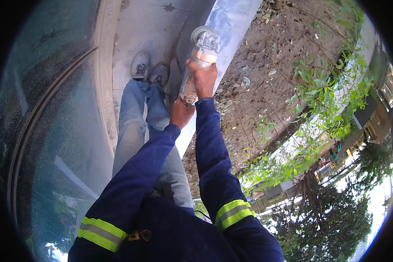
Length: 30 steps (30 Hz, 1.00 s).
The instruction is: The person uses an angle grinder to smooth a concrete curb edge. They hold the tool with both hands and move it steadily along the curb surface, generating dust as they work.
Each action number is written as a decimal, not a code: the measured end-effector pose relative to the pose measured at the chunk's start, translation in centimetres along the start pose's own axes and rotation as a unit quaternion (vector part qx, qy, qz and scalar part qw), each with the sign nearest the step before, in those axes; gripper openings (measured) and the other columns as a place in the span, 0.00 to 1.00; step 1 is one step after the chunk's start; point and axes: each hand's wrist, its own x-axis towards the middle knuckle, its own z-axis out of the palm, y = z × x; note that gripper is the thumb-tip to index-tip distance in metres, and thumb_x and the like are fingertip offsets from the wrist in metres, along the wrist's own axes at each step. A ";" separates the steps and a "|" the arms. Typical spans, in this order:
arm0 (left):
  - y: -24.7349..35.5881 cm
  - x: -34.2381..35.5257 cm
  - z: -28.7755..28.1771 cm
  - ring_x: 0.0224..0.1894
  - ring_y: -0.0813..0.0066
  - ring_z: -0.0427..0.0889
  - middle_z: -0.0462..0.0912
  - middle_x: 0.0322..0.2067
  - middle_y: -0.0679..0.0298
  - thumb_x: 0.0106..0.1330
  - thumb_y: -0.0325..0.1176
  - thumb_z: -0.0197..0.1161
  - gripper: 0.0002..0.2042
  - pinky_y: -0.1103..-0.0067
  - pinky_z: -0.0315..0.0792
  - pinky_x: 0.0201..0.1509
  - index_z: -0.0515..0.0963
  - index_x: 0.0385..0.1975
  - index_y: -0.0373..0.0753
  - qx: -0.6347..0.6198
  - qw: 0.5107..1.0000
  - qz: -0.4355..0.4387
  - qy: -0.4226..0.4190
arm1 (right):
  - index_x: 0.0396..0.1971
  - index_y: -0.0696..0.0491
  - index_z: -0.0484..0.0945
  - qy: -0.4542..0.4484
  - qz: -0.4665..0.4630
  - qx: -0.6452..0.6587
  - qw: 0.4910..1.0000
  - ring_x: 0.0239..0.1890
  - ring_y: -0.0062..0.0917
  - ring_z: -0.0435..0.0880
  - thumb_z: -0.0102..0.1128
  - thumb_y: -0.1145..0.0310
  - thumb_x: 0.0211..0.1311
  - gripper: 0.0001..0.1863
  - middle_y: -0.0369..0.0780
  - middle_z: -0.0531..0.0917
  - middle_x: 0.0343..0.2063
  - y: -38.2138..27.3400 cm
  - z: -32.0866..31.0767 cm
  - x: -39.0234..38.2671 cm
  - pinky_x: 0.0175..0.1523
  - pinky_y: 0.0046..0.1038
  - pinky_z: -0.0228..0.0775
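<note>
A dusty angle grinder [188,89] with a round disc [201,32] at its far end is held out over a pale, smooth ledge [236,19]. Around its front body, just behind the yellowish collar, my right hand [204,80] is closed. My left hand [181,114] is closed at the rear end of the grinder, its fingers partly hidden. The disc sits over the ledge's whitish, scuffed top; whether it touches the surface I cannot tell.
Left of the ledge, my dusty shoes [140,65] stand on a concrete walkway [137,26]. A glass pane [65,126] with a frame curves along the left. To the right lie a soil bed [266,74] with dry leaves and green shrubs [323,96].
</note>
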 end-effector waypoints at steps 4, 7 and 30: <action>-0.2 -1.8 -1.3 0.51 0.42 0.85 0.87 0.44 0.41 0.54 0.30 0.67 0.22 0.60 0.79 0.52 0.79 0.50 0.28 0.008 0.999 -0.036 0.012 | 0.49 0.63 0.80 0.001 0.013 0.019 1.000 0.40 0.28 0.86 0.79 0.62 0.49 0.29 0.44 0.87 0.41 0.5 0.6 -2.2 0.49 0.31 0.78; -0.1 -0.7 -1.4 0.50 0.43 0.87 0.88 0.42 0.42 0.59 0.29 0.67 0.19 0.62 0.79 0.50 0.79 0.49 0.28 0.056 0.998 -0.015 0.014 | 0.48 0.63 0.80 -0.003 0.001 0.037 0.999 0.39 0.28 0.86 0.79 0.63 0.49 0.29 0.43 0.87 0.40 -0.2 1.0 -1.3 0.47 0.32 0.78; 0.5 -0.1 -2.1 0.50 0.41 0.86 0.87 0.41 0.40 0.58 0.26 0.64 0.17 0.60 0.78 0.51 0.79 0.47 0.28 0.063 0.997 -0.029 0.014 | 0.48 0.62 0.80 -0.006 0.005 0.026 1.000 0.38 0.27 0.85 0.78 0.64 0.50 0.27 0.43 0.87 0.40 -0.6 1.7 -1.1 0.47 0.31 0.77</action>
